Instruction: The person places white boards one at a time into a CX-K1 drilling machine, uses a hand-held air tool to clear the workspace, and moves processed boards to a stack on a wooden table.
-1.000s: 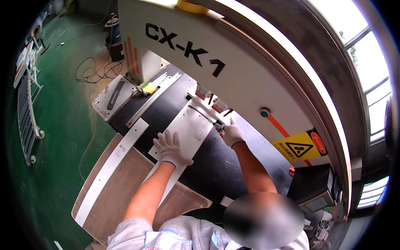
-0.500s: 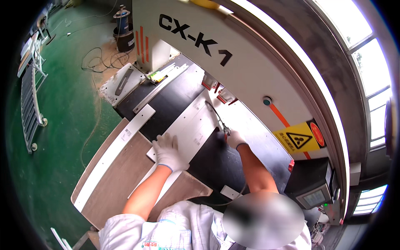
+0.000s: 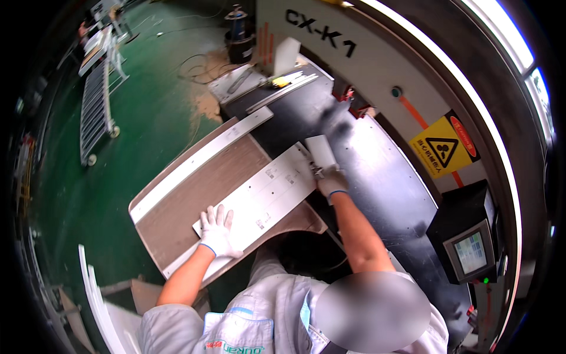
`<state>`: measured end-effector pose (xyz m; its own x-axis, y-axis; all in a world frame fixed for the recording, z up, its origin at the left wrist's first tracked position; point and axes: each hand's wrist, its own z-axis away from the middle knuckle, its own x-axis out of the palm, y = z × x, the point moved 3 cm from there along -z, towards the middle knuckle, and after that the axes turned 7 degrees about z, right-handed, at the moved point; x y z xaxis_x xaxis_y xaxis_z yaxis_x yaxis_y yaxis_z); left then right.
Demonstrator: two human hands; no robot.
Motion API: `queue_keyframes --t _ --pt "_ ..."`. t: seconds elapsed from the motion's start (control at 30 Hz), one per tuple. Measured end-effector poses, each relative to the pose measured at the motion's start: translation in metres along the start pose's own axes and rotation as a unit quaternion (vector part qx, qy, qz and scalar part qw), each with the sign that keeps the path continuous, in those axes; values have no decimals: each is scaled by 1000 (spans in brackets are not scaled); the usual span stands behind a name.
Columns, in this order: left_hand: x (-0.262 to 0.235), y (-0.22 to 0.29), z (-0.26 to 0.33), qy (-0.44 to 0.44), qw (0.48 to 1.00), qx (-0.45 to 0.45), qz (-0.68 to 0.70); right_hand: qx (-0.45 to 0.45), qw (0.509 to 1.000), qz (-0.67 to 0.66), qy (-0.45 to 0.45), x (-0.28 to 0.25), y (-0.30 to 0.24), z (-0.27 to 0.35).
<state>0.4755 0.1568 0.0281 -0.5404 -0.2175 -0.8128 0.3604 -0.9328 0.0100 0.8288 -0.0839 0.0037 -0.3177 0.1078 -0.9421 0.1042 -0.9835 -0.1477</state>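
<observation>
My left hand (image 3: 217,231), in a white glove, lies with fingers spread on the near end of a long white panel (image 3: 259,197) with small holes and printed marks. That panel rests at a slant across a brown board (image 3: 203,189). My gloved right hand (image 3: 331,182) is closed at the panel's far end, round a dark metal hand tool (image 3: 316,169) that looks like an air blow gun; its details are blurred. A smaller white piece (image 3: 321,151) sits just beyond this hand, by the black machine table (image 3: 377,183).
A white strip (image 3: 200,162) lies along the brown board's far side. Ahead rises the large white machine (image 3: 377,71), with a control screen (image 3: 470,252) at right. Thin strips (image 3: 283,93) lie on the table's far end. A roller conveyor (image 3: 97,109) stands on the green floor.
The white panel has come back off the black table, nearer to me, onto the brown board. Both hands moved with it, the left still spread on it. My view has shifted too.
</observation>
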Motion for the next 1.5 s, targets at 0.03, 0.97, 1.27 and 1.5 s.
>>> queue_keyframes --t 0.03,0.97,1.27,1.5 --pt "0 -3 3 -1 1000 12 -15 -15 999 32 12 3 35 -20" --pt "318 -2 208 156 84 -157 971 -431 835 109 -326 147 -128 382" --pt "296 30 265 210 229 -175 934 -358 770 -23 -528 163 -57 414" --pt "249 61 265 222 276 -102 930 -333 809 -99 -475 94 -9 413"
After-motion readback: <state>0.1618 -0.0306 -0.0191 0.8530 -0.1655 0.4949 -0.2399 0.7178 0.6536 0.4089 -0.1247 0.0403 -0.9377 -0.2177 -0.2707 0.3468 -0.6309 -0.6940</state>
